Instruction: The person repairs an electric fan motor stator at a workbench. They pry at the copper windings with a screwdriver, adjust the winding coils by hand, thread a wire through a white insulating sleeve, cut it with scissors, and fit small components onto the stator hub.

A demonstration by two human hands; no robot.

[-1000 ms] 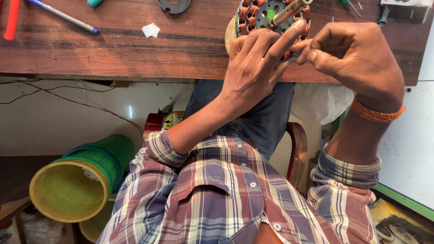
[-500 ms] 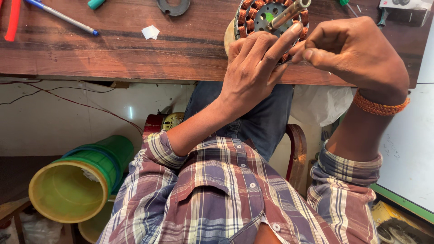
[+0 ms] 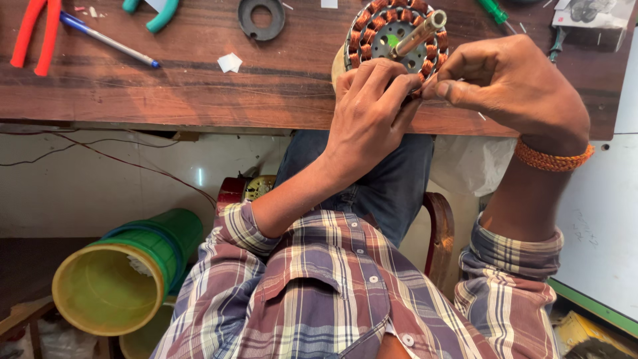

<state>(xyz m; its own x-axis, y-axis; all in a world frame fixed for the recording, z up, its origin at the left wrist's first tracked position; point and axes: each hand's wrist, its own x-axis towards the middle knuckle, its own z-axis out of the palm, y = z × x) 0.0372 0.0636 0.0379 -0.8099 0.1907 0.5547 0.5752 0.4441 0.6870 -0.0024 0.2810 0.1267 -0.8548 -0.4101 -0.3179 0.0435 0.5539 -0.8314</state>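
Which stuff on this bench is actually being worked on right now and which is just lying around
In use: stator, left hand, right hand.
Lying about: pen, red pliers, black ring, paper scrap, green screwdriver, teal handles.

Wooden bench [image 3: 199,86] with stator [image 3: 392,33], pen [image 3: 106,40]

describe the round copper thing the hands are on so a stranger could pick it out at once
On the brown wooden workbench, look at the near edge where the left hand and right hand meet. There sits a round metal stator ringed with copper wire coils, the only coiled part, unlike the plain black ring.
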